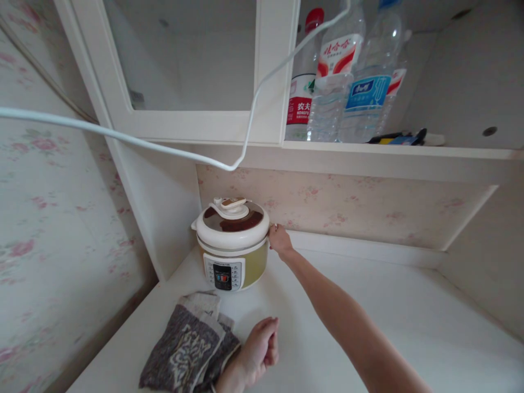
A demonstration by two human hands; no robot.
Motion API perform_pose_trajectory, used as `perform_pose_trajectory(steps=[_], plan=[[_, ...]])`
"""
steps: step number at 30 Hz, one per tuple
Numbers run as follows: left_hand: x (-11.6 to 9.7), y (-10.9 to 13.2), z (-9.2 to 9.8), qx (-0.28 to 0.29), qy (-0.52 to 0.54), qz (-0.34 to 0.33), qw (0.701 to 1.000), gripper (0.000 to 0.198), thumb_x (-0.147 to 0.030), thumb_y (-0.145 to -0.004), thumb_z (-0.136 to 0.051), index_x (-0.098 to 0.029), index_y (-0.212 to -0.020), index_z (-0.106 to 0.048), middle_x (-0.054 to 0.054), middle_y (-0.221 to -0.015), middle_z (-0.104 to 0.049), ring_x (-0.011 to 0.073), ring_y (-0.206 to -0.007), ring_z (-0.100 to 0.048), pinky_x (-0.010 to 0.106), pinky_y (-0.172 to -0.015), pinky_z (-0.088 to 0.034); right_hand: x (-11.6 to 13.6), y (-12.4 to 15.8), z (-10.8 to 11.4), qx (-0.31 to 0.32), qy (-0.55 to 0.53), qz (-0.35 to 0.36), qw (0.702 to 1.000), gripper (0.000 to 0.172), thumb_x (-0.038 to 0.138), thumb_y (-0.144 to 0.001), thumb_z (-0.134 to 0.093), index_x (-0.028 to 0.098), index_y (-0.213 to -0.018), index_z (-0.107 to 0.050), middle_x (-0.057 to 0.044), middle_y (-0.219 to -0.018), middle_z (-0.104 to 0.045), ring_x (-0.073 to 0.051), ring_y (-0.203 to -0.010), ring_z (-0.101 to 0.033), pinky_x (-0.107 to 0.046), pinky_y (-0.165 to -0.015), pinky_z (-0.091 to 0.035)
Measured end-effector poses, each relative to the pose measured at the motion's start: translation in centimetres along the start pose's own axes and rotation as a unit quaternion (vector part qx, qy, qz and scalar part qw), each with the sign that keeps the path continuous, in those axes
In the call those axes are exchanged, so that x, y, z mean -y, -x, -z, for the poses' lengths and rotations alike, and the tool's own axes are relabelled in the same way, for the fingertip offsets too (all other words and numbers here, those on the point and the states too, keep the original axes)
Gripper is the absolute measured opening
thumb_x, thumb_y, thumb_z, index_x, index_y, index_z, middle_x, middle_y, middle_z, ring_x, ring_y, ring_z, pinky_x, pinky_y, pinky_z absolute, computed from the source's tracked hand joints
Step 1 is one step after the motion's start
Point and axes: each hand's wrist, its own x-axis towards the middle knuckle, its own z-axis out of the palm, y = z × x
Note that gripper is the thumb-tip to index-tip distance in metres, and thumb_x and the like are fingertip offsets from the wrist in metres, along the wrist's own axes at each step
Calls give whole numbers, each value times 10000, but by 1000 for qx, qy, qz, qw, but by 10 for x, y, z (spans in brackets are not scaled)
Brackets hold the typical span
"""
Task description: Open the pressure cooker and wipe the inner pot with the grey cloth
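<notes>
A small electric cooker [231,243] with a white lid, brown top and yellow-green body stands in the back left corner of the white counter [368,305]. My right hand [279,238] reaches out and grips the cooker's right side handle, fingers closed on it. Near the front edge rests my left hand [262,346], curled into a loose fist and holding nothing that I can see. It lies just right of a folded grey patterned cloth [190,349].
A white cable [164,147] hangs across the view above the cooker. On the shelf [401,148] overhead stand several plastic water bottles [339,76] and some small dark items [399,138]. Floral wallpaper covers the left wall and back panel.
</notes>
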Motion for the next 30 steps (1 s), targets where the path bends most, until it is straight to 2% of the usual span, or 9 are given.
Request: perform_pose_trajectory(steps=[3, 7, 13, 16, 20, 23, 27, 30], plan=[[-3, -1, 1, 6, 19, 6, 1000, 474, -491, -704, -700, -219, -679, -312, -122, -485, -282, 31, -389, -159, 234, -451, -76, -5, 9, 7, -32, -9, -4, 999, 416, 468, -921, -340, 163, -1156, -501, -161, -1061, -625, -231, -796, -640, -341, -606, -520], [-6, -3, -1, 3, 19, 14, 1000, 494, -504, -684, -710, -219, -679, -307, -129, -472, -255, 29, -387, -141, 234, -451, -68, -11, 18, 21, -45, -47, -7, 998, 414, 450, -902, -367, 170, -1186, -479, -141, -1123, -619, -228, -930, -627, -290, -547, -553], [0, -4, 0, -14, -11, -7, 1000, 473, -537, -696, -681, -218, -684, -332, -127, -473, -250, 33, -387, -147, 238, -440, -74, -16, 20, 51, -57, -97, -26, 993, 386, 386, -866, -452, 158, -1175, -496, -137, -1112, -627, -223, -938, -631, -300, -562, -590], [1, -7, 1, -28, -13, -8, 999, 490, -554, -670, -692, -218, -679, -335, -124, -475, -262, 34, -389, -160, 238, -434, -77, -23, 19, 80, -69, -129, -47, 988, 334, 350, -843, -497, 155, -1108, -555, -128, -1063, -650, -214, -902, -637, -299, -585, -590], [-1, -11, 0, -23, -10, 13, 1000, 507, -553, -642, -714, -220, -684, -334, -129, -470, -265, 31, -383, -151, 237, -433, -76, -39, 20, 136, -97, -108, -58, 988, 299, 359, -821, -523, 164, -1028, -615, -111, -1019, -667, -189, -844, -631, -264, -574, -560], [-3, -12, -4, -10, -20, 16, 1000, 490, -540, -660, -707, -218, -689, -339, -127, -479, -277, 29, -384, -155, 236, -433, -76, -49, 27, 174, -86, -86, -60, 991, 303, 379, -826, -511, 175, -1019, -625, -101, -1004, -670, -180, -827, -625, -273, -601, -555], [-2, -11, -9, -9, -45, 11, 999, 487, -534, -652, -714, -216, -700, -349, -123, -502, -299, 28, -400, -165, 234, -435, -85, -53, 34, 196, -77, -65, -71, 992, 299, 390, -833, -504, 191, -1027, -614, -94, -1023, -662, -180, -880, -615, -276, -642, -554], [0, -8, -12, -20, -73, -2, 997, 500, -559, -637, -708, -218, -688, -346, -121, -501, -291, 32, -403, -169, 239, -430, -88, -49, 32, 204, -39, -15, -95, 995, 333, 442, -859, -454, 215, -1045, -609, -82, -1029, -660, -145, -782, -605, -270, -633, -543]])
